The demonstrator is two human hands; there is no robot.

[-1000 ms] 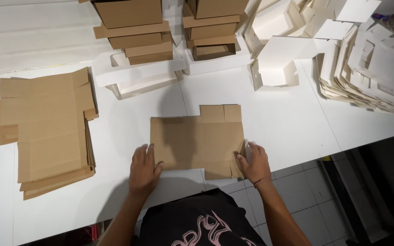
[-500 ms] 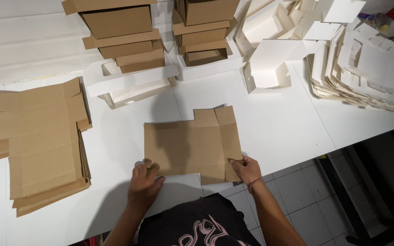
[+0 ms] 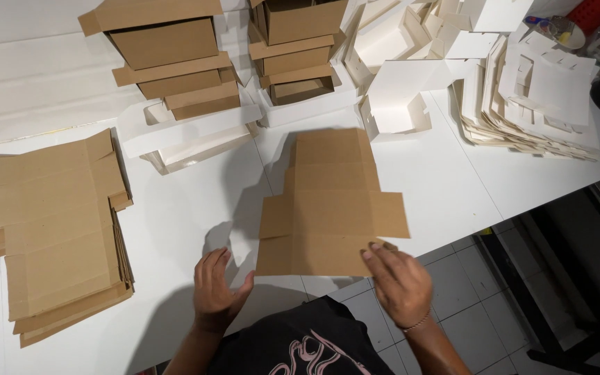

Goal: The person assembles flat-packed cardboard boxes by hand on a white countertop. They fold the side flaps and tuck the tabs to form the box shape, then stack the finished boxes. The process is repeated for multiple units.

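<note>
At the far left of the white worktop point(image 3: 189, 208) lies a stack of flat brown cardboard box blanks point(image 3: 46, 229), their edges fanned out slightly at the near corner. Behind and to its right stand two columns of folded brown cardboard boxes point(image 3: 175, 59), nested one on another, with a low white open tray-shaped carton point(image 3: 189, 135) in front of the left column.

The left hand point(image 3: 215, 290) rests palm down on the worktop near its front edge, fingers point(image 3: 210, 267) loosely together and holding nothing; the thumb points toward the near left corner of the single flat brown cardboard box blank point(image 3: 328, 208) without clearly touching it. This blank lies opened out on the worktop right in front of the person, its long panel running away from them toward the boxes, side flaps sticking out left and right, its near edge at the rim of the worktop.

The right hand point(image 3: 398, 281) hovers over the blank's near right corner, its fingertips pressing down on that edge, the fingers slightly curled and not wrapped around anything.

Further right sit a half-folded white carton point(image 3: 397, 104) and, beyond it, a slumped pile of flat white cardboard blanks point(image 3: 536, 104) reaching the right end of the worktop.
</note>
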